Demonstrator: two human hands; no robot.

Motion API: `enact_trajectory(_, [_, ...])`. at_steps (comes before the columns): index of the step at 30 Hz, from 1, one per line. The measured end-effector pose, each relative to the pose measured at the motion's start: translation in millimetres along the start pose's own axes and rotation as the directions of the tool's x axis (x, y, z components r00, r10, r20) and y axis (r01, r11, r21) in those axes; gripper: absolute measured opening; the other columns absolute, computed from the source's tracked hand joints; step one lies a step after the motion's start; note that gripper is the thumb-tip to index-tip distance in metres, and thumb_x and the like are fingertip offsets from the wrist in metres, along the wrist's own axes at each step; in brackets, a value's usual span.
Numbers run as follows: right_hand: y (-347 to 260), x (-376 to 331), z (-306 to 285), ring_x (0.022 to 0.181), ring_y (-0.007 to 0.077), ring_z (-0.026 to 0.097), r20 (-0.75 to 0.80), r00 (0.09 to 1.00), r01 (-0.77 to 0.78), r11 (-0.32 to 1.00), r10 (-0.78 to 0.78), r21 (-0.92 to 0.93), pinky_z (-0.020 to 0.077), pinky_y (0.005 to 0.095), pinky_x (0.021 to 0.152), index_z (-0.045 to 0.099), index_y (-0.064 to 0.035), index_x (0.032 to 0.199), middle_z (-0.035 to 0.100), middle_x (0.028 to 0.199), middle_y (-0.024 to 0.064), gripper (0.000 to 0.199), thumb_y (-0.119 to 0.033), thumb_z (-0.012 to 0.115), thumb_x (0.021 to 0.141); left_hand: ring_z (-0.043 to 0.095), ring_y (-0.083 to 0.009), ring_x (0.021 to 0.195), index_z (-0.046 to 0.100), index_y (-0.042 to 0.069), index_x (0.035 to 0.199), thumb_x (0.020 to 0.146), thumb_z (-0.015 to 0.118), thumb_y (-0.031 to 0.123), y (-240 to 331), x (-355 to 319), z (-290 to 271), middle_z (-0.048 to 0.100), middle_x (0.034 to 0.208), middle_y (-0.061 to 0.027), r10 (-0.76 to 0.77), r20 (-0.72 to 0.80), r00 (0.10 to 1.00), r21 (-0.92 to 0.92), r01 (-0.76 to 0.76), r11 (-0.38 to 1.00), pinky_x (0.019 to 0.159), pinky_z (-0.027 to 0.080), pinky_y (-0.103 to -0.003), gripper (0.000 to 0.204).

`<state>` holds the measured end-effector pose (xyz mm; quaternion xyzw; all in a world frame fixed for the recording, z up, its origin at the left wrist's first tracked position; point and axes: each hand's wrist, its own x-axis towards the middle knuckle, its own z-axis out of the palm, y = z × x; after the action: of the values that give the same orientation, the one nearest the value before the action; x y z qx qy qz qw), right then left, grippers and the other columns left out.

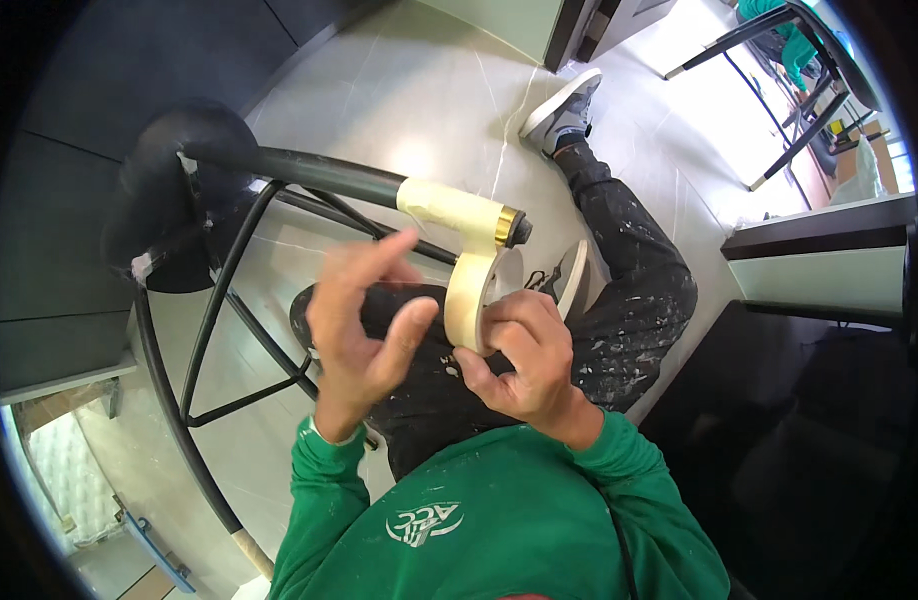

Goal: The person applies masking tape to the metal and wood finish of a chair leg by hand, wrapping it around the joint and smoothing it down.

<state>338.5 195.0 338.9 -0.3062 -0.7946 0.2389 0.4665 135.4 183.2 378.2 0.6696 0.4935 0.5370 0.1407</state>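
Right hand (524,365) grips the roll of masking tape (469,300), fingers closed round its rim, strip running up to the black chair leg (309,172) near its brass tip (506,226), where tape already wraps. Left hand (364,320) is open, fingers spread, holding nothing, just beside the roll. Best keep the strip taut, overlap turns evenly, press edges flat.
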Motion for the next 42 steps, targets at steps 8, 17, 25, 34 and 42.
enact_trajectory(8, [-10,2,5,0.065,0.0183,0.063,-0.105,0.979,-0.16,0.98,0.172,0.116,0.0521,0.0317,0.068,0.052,0.0058,0.142,0.065,0.08,0.0057,0.072,-0.031,0.085,0.089,0.067,-0.0266,0.113,0.072,0.007,0.135,0.086,0.082,0.023,-14,83,-8,0.074,0.125,-0.0107,0.227,0.452,0.863,0.163,-0.33,0.93,0.095,0.049,-0.038,0.052])
enact_trajectory(17, [-15,11,7,0.072,0.0222,0.072,-0.124,0.935,-0.321,0.942,0.332,0.098,0.0574,0.0326,0.067,0.041,0.0078,0.15,0.073,0.087,0.0125,0.085,-0.019,0.084,0.082,0.067,-0.0262,0.087,0.075,0.011,0.119,0.077,0.086,0.021,-26,82,3,0.075,0.102,-0.0059,0.255,0.464,0.848,0.143,-0.356,0.923,0.079,0.049,-0.037,0.045])
enact_trajectory(25, [13,30,-4,0.092,0.0222,0.074,0.044,0.937,-0.348,0.911,0.347,0.223,0.0587,0.0348,0.082,0.034,-0.0007,0.155,0.07,0.125,0.0199,0.09,-0.007,0.078,0.076,0.07,-0.0272,0.091,0.071,0.011,0.117,0.078,0.085,0.022,-25,81,10,0.075,0.103,-0.0031,0.319,0.431,0.844,0.22,-0.441,0.87,0.078,0.049,-0.039,0.043])
enact_trajectory(34, [51,55,-11,0.133,0.0355,0.065,0.014,0.97,-0.197,0.75,0.243,0.632,0.046,0.0345,0.111,0.048,0.003,0.132,0.064,0.136,0.0295,0.05,0.007,0.058,0.084,0.071,-0.0259,0.087,0.072,0.008,0.117,0.074,0.087,0.035,-23,84,9,0.075,0.1,-0.0045,0.27,0.497,0.825,0.221,-0.421,0.88,0.077,0.051,-0.04,0.053])
enact_trajectory(42, [68,77,-29,0.126,0.0283,0.069,0.008,0.955,-0.234,0.741,0.295,0.629,0.0514,0.0319,0.104,0.058,0.0058,0.124,0.069,0.131,0.0259,0.034,0.01,0.051,0.091,0.072,-0.0277,0.084,0.071,0.003,0.116,0.075,0.083,0.064,-23,91,0,0.073,0.097,-0.0093,0.219,0.567,0.794,0.161,-0.367,0.916,0.074,0.054,-0.038,0.074])
